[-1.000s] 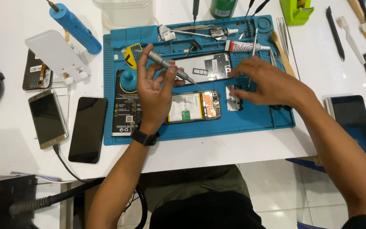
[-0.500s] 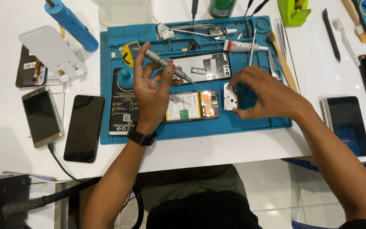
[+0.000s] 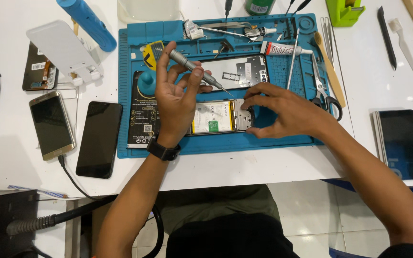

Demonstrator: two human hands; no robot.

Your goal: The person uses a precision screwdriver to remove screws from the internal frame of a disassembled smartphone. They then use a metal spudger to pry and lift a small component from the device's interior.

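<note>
our left hand [image 3: 175,102] grips a screwdriver [image 3: 198,72], our right hand [image 3: 283,112] fingertips pinching the opened phone [image 3: 218,117] on the blue mat [image 3: 130,95].

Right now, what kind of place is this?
Probably a phone repair bench. An opened phone lies on a blue work mat, the left hand holds a small screwdriver, and other phones wait nearby.
</note>
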